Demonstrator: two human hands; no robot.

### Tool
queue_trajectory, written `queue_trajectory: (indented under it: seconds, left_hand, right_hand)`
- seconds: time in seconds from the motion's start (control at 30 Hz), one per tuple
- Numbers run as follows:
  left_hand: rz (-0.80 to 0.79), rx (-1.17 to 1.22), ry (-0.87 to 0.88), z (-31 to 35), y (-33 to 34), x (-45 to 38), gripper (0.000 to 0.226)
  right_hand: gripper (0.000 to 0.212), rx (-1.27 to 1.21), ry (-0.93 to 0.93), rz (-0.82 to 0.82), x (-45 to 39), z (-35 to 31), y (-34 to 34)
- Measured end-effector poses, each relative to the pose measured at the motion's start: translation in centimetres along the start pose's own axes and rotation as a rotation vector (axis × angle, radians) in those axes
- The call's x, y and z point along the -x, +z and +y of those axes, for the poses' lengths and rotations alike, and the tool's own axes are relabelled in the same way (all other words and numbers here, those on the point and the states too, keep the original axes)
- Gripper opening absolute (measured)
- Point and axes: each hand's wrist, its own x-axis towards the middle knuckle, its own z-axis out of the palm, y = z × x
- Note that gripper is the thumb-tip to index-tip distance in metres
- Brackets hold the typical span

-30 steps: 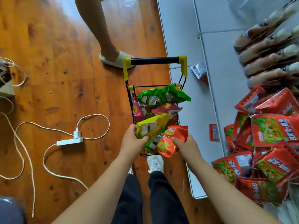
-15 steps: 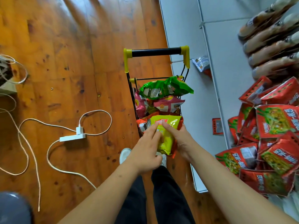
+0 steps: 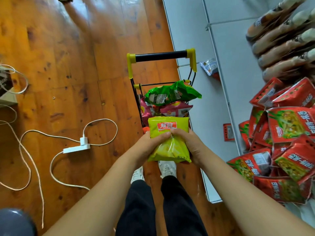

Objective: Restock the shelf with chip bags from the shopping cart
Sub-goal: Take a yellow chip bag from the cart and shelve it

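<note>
Both grips, left hand (image 3: 150, 143) and right hand (image 3: 189, 142), close around the yellow chip bag (image 3: 168, 138) above the cart (image 3: 162, 56).

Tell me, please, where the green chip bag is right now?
In the head view, the green chip bag lies atop the pile in the shopping cart, just below its handle, resting on a pink bag.

Yellow bag (image 3: 168, 138) gripped at mid-height by left hand (image 3: 150, 147) and right hand (image 3: 189, 143), above near end of cart (image 3: 162, 56). Green bag (image 3: 172, 95) and pink bags (image 3: 170, 110) inside cart. Red bags (image 3: 288, 138) piled on shelf (image 3: 226, 92), right. Cables (image 3: 100, 132) on floor (image 3: 68, 57), left.
</note>
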Motion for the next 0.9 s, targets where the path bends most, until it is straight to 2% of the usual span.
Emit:
queue_trajectory:
  seconds: [0.07, 0.17, 0.27, 0.33, 0.43, 0.5, 0.63, 0.77, 0.83, 0.9]
  left_hand:
    - [0.006, 0.023, 0.032, 0.1, 0.5, 0.0, 0.037]
    - [0.118, -0.046, 0.149, -0.2, 0.7, -0.4, 0.031]
    - [0.177, -0.081, 0.192, -0.1, 1.0, -0.2, 0.041]
    - [0.250, -0.118, 0.216, 0.3, 1.6, 0.5, 0.051]
    - [0.370, -0.237, 0.291, 1.9, 2.9, 2.8, 0.074]
    - [0.376, -0.274, 0.301, 3.2, 3.5, 4.9, 0.077]
    - [0.306, -0.271, 0.354, 6.2, 4.7, 10.8, 0.047]
    - [0.259, -0.264, 0.449, 8.3, 5.8, 18.1, 0.045]
    - [0.248, -0.294, 0.505, 9.1, 6.3, 22.3, 0.058]
    - [0.223, -0.343, 0.579, 9.8, 7.1, 26.5, 0.053]
  right_hand:
    - [0.064, -0.013, -0.021, 0.009, 0.1, -0.2, -0.1]
    - [0.067, 0.071, -0.050, 0.126, 0.6, -0.6, 0.5]
    - [0.068, 0.288, -0.103, 0.227, 1.4, -1.1, 1.4]
    - [0.056, 0.396, -0.150, 0.297, 2.4, -1.8, 2.0]
    - [0.048, 0.411, -0.263, 0.398, 4.8, -3.0, 3.3]
    - [0.050, 0.404, -0.324, 0.449, 7.1, -4.5, 4.6]
    - [0.048, 0.366, -0.444, 0.508, 13.6, -7.1, 7.4]
    - [0.035, 0.322, -0.539, 0.531, 20.8, -8.9, 10.3]
    - [0.025, 0.256, -0.577, 0.531, 25.2, -9.5, 11.9]
    - [0.013, 0.158, -0.608, 0.544, 29.0, -9.5, 13.2]
